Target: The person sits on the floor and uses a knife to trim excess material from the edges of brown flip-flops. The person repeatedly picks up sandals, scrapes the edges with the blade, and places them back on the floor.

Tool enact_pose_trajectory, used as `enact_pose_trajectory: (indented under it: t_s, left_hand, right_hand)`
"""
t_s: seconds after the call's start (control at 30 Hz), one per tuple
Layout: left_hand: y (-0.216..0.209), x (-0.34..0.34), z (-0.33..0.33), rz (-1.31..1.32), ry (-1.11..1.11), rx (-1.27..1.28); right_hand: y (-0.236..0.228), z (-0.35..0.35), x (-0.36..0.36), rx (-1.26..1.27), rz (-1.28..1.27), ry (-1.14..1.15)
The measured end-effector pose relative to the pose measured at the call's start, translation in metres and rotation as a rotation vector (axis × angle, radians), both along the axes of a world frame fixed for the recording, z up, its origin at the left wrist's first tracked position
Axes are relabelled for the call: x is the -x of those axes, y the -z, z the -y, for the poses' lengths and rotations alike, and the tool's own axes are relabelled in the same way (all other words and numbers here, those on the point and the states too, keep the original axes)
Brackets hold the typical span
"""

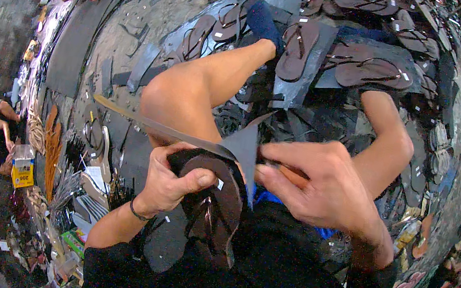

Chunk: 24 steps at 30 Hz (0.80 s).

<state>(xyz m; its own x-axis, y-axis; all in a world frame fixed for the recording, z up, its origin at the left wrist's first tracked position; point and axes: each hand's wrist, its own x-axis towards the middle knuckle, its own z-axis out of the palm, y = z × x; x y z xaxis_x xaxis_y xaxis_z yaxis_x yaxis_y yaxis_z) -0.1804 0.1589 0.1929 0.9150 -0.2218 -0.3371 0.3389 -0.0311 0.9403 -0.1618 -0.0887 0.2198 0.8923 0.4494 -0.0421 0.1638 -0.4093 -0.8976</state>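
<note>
A dark brown flip-flop (pixel 214 205) is held up in front of my body, with my left hand (pixel 171 186) closed round its edge and the thumb pressed on top near a small white label. A long thin grey strip (pixel 169 129) runs along the flip-flop's upper edge and sticks out to the left. It meets a wider, pointed grey piece (pixel 246 147) beside the flip-flop. At this piece's right edge, my right hand (pixel 321 183) has its fingers closed together. Something dark shows between those fingers, but its kind is hidden.
Several brown flip-flops (pixel 374 75) lie beyond my bare legs on grey sheets (pixel 300 88), among dark offcuts. At the left are a pale sandal (pixel 97 146), a brush-like brown bundle (pixel 51 144), a yellow package (pixel 24 167) and other people (pixel 0 133). Clutter lies along the right.
</note>
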Motion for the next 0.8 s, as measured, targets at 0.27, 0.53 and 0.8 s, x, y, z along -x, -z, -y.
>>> enact_pose_trajectory:
  t_s: [0.27,0.53,0.8]
  left_hand:
    - [-0.025,-0.053,-0.002,0.102,-0.576,0.581]
    - [0.063,-0.004,0.113,-0.151,-0.349,0.400]
    - [0.054,-0.020,0.117,-0.075,-0.394,0.760]
  right_hand:
    - [0.033,0.039,-0.004,-0.597,-0.229,0.536]
    - [0.064,0.012,0.049,-0.677,-0.201,0.604]
    - [0.046,0.019,0.027,-0.448,-0.147,0.526]
